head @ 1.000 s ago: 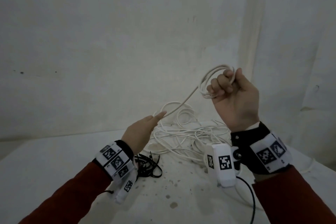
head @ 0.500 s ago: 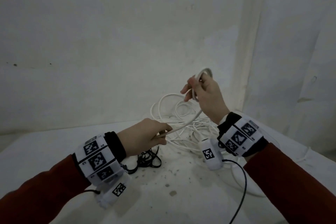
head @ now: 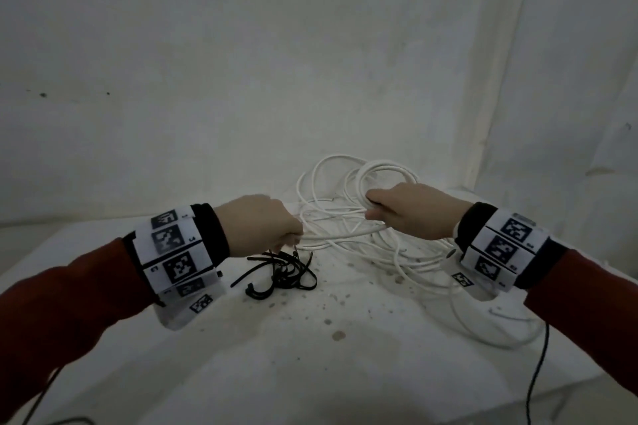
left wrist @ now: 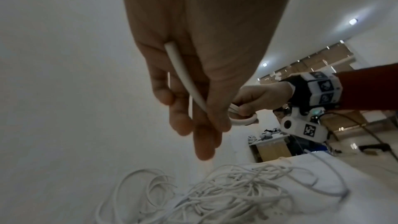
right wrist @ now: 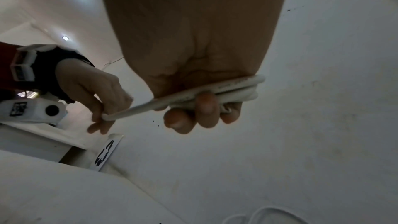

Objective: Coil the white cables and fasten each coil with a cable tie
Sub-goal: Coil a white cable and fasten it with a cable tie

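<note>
1. The right hand [head: 411,214] is clenched around a small coil [right wrist: 234,89] of white cable, several turns stacked under its curled fingers [right wrist: 204,105]; in the head view the coil's loops [head: 383,172] rise beyond the knuckles.
2. The left hand [head: 262,228] holds the same cable's free run [head: 338,235], which passes between its thumb and fingers [left wrist: 181,122]; the left wrist view shows the strand [left wrist: 183,76] lying along the palm with a cut end near the heel of the hand.
3. Landmark: the loose pile of white cables [head: 373,252] on the white table [head: 276,355]. Both hands sit just above the pile's near edge, the left one on its left side, the right one over its middle.
4. The deciding relation: the taut run lies almost level between the two hands, its long axis running left to right across the front of the pile. The coil is at the right end of that line, so the right hand owns the coil and the left hand is the nearer one to the free length.
5. Judged from this, the next turn calls for the left hand to carry its strand rightward to the coil.
6. The black cable ties [head: 283,272] lie on the table just left of the pile, directly under the left hand, which is nearer them.
</note>
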Action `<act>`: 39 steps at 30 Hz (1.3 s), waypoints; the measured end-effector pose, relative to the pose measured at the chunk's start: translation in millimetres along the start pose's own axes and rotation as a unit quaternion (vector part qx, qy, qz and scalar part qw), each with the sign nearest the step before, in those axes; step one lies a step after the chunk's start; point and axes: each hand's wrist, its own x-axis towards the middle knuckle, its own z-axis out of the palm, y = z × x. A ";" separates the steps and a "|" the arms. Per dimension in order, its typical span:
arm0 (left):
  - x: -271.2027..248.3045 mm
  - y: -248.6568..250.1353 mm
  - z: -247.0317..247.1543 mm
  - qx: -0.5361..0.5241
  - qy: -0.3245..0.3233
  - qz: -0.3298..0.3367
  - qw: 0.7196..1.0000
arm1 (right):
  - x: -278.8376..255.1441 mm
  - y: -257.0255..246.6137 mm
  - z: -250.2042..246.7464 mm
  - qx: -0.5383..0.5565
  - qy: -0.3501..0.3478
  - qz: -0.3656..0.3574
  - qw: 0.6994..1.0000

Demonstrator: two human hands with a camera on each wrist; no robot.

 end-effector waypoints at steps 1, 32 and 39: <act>-1.0 -2.1 1.2 0.053 0.044 0.002 0.998 | -2.0 0.8 0.9 0.011 -0.012 0.000 1.000; 6.8 35.3 17.3 -0.825 0.364 -0.071 0.426 | 34.2 -88.3 -6.5 0.807 0.246 0.036 0.535; 7.4 28.7 13.0 -0.858 0.360 -0.096 0.353 | 55.5 -108.0 9.4 0.788 0.294 0.088 0.534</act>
